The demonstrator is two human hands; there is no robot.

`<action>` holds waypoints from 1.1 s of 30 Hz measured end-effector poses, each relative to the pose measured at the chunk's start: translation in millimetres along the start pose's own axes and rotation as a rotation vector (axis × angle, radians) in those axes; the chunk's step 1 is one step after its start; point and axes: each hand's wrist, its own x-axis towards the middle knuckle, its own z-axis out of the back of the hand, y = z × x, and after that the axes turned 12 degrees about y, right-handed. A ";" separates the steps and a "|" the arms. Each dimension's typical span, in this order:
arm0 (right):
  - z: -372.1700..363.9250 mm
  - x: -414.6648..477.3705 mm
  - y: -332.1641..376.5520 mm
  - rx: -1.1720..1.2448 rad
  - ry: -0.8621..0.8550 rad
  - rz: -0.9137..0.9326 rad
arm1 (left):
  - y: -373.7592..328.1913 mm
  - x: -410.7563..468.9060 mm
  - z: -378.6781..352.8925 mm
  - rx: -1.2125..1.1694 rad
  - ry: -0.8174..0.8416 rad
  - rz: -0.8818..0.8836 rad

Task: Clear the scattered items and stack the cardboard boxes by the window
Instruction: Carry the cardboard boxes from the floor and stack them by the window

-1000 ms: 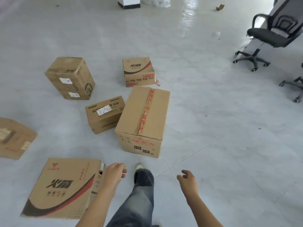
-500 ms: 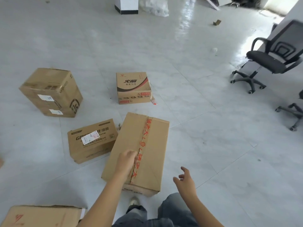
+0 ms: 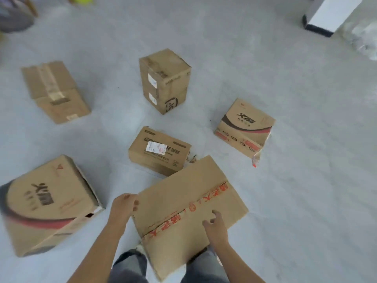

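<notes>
- Cardboard all over a pale grey floor point(image 3: 295, 190), smooth and faintly glossy. Whole shot a bit motion-blurred.
- Main thing: taped box point(image 3: 183, 205), a big flat-topped brown carton sitting at an angle. Matte corrugated board, centre seam sealed with tape printed in red characters.
- Left hand point(image 3: 124, 207) at the taped box's left corner, fingers curled round the edge, gripping it.
- Right hand point(image 3: 216, 227) over the top face of the taped box, fingers loosely spread and relaxed, nothing pinched. Can't tell whether actually touching the board.
- Just behind the taped box, close to its far corner: labelled box point(image 3: 159, 152), low and squat, with dark lettering and a white shipping sticker.
- Further behind the taped box: tall box point(image 3: 165, 80), an upright block with two small white labels, a round black stamp low down and a creased top.
- Back and right of the taped box: swoosh box point(image 3: 244, 127), smallish, with a black-and-red curved print and ragged tape dangling at one corner.
- Left of the taped box, apart from it: big printed box point(image 3: 47, 203), wide, same curved print, end flap gaping slightly.
- Far back-left of the taped box: plain box point(image 3: 55, 90), long, with a yellowed tape strip along the top.
- Way off back-right of the taped box: white pillar point(image 3: 330, 13) with a black base, crumpled clear plastic point(image 3: 363, 39) beside it.
- Under the taped box's near end: blue jeans point(image 3: 130, 266).
</notes>
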 end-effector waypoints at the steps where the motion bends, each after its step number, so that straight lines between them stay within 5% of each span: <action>1: 15.1 11.6 3.0 -0.051 0.031 0.012 | 5.3 -5.4 -6.3 -0.046 -0.052 0.026; 10: 127.5 98.1 18.7 -0.438 0.124 0.032 | 44.9 -36.1 -79.8 -0.207 -0.256 0.172; 21: 147.4 187.3 17.7 -0.756 0.168 0.015 | 97.0 22.9 -77.3 -0.172 -0.372 0.358; 33: 142.7 326.6 -42.4 -0.254 0.248 -0.062 | 224.1 161.9 -110.8 -0.079 -0.386 0.488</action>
